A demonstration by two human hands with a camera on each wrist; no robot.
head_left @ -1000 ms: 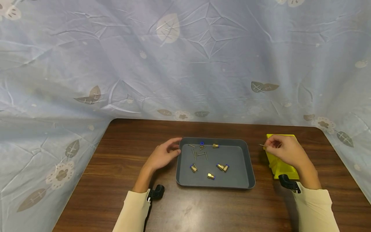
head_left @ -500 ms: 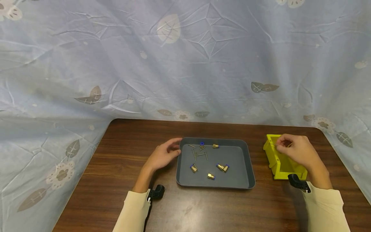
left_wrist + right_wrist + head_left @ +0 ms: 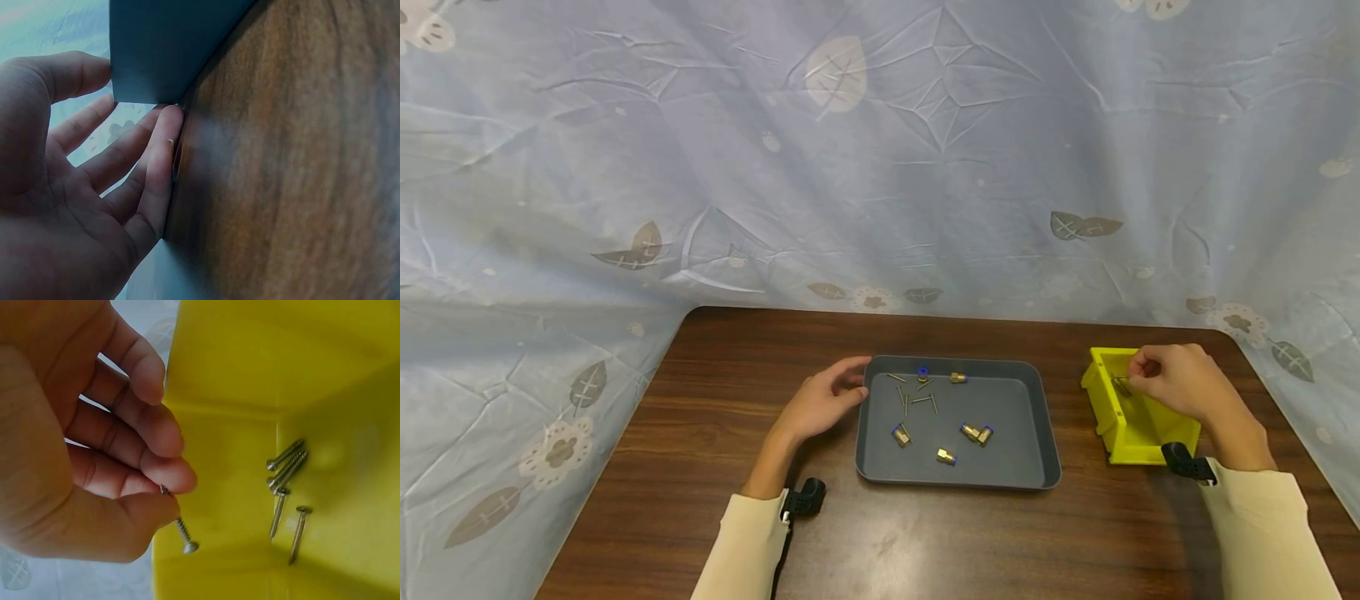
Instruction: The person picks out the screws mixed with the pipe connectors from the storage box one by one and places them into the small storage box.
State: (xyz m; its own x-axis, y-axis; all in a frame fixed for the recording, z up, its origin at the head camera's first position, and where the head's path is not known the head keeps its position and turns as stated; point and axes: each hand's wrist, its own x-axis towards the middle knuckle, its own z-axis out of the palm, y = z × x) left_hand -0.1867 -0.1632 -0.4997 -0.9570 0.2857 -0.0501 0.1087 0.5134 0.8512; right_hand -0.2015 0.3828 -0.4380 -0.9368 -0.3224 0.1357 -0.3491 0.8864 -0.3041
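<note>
Between thumb and index finger my right hand (image 3: 119,437) pinches a screw (image 3: 182,532), its head pointing away from the palm. In the head view this right hand (image 3: 1180,383) is over the yellow bin (image 3: 1105,412). Several more screws (image 3: 287,465) lie inside the bin in the right wrist view. My left hand (image 3: 822,400) touches the left wall of a grey tray (image 3: 958,483), thumb and fingers spread at its corner. In the left wrist view the fingers (image 3: 159,156) rest near the table beside the tray wall (image 3: 162,50). Several screws (image 3: 904,404) lie in the tray's left part.
Several brass fittings with blue ends, such as this fitting (image 3: 946,456), are scattered in the tray. A brown wooden table (image 3: 737,358) carries tray and bin. A patterned blue-grey cloth (image 3: 880,167) hangs behind the table. Both wrists wear black camera mounts (image 3: 805,497).
My right hand has moved right, from the bin's left edge to over its inside, still pinching a screw. More of the bin shows now. The left hand and tray have stayed put.
</note>
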